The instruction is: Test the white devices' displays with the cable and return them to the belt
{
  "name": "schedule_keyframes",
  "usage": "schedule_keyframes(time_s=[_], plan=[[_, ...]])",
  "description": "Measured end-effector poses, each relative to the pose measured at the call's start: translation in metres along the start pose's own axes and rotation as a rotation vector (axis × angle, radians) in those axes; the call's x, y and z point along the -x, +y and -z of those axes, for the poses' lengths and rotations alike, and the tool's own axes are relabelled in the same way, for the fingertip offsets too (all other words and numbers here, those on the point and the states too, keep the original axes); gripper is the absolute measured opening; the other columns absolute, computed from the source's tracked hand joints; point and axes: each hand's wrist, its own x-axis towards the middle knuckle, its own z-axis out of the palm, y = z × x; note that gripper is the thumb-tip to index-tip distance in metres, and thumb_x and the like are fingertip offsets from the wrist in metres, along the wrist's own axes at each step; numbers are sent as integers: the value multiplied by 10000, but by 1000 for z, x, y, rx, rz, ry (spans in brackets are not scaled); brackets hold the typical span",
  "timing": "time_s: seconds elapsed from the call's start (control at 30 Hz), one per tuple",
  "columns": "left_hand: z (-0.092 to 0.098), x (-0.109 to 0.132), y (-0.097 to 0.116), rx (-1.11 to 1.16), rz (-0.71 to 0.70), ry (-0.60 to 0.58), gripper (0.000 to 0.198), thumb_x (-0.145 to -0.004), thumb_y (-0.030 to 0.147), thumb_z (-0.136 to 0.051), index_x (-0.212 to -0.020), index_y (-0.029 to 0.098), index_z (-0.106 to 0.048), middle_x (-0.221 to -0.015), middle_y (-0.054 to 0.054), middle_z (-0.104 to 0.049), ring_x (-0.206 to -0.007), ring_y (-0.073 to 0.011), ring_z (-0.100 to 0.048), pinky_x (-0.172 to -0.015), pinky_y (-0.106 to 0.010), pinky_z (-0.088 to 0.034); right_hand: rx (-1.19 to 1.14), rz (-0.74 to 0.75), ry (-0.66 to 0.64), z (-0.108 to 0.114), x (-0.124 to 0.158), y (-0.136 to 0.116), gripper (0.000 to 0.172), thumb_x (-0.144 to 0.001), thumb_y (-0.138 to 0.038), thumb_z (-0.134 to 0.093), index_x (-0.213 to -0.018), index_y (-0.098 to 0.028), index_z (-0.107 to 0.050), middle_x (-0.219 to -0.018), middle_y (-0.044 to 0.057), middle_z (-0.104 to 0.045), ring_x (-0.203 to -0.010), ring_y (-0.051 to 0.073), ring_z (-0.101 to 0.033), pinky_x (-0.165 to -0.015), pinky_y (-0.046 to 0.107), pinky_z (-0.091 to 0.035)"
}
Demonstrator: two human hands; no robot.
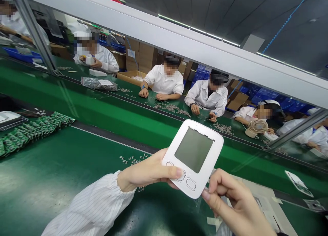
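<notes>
A white handheld device housing [217, 140] with a grey display [194, 149] and outlined buttons below it is tilted in front of me. My left hand [156, 169] grips its lower left side, thumb lying across the front by the buttons and fingers behind. At the lower right edge, my right hand [230, 196] has its fingers curled, with thumb and forefinger close together against the side of the housing. Whatever lies between those fingertips is hidden. Small metal parts [132, 159] are scattered on the green bench behind my left wrist.
Rows of green circuit boards [38, 131] lie at left on the green worktop [77, 160]. A white panel [298, 183] rests at right, near taped card [271, 198]. Across the green conveyor [123, 118], co-workers in white coats sit by small parts [171, 108] and a fan [257, 126].
</notes>
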Motion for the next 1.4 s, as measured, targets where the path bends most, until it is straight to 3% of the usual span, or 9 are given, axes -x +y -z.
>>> schedule_keyframes(time_s=[0.17, 0.37, 0.6, 0.77, 0.9, 1.0, 1.4], plan=[[2, -1, 4, -53, -82, 6, 597, -784, 229, -728, -1326, 190, -480, -1149, -112, -647, -893, -172, -630, -706, -245, -518, -81, 59, -76, 5, -8, 4, 271, -918, -409, -531, -741, -211, -477, -658, -29, -479, -587, 112, -373, -507, 224, -301], [-1, 0, 6, -90, -109, 40, 451, -772, 205, -738, -1188, 155, -571, -1056, -79, -680, -865, -157, -640, -707, -227, -519, -133, 31, -172, 8, -8, 0, 322, -924, -405, -539, -694, -210, -424, -664, -30, -454, -613, 115, -350, -533, 231, -297], [-4, 0, 5, -156, -136, 159, 431, -773, 250, -746, -1154, 169, -561, -1003, -57, -689, -862, -186, -655, -643, -237, -520, -249, -73, -45, 4, -9, -2, 312, -856, -455, -626, -730, -204, -490, -652, -35, -494, -582, 100, -401, -518, 216, -313], [-4, 1, 3, -164, -185, 227, 416, -754, 244, -768, -1120, 164, -589, -969, -44, -702, -834, -172, -658, -644, -228, -533, -203, -26, 22, 3, -12, -2, 310, -856, -463, -627, -750, -204, -494, -594, -49, -499, -573, 100, -441, -547, 226, -332], [-7, 0, 0, -121, -276, 230, 369, -784, 194, -741, -1125, 174, -602, -985, -33, -712, -881, -165, -669, -735, -237, -549, -166, -20, 41, 3, -14, -2, 290, -880, -470, -593, -780, -206, -525, -580, -43, -507, -562, 98, -431, -483, 215, -274], [-11, -1, -1, -103, -320, 244, 372, -812, 192, -718, -1159, 199, -584, -1035, -29, -708, -949, -186, -671, -767, -249, -558, -185, -15, 65, 4, -15, -2, 284, -865, -482, -607, -806, -210, -553, -600, -32, -517, -581, 110, -453, -478, 213, -298], [-24, 8, -1, -136, -365, 236, 360, -834, 158, -690, -1159, 249, -563, -1073, 20, -693, -976, -143, -654, -820, -226, -556, -136, -24, 97, 5, -6, -4, 257, -854, -474, -619, -793, -224, -620, -640, -15, -566, -594, 114, -476, -495, 214, -327]])
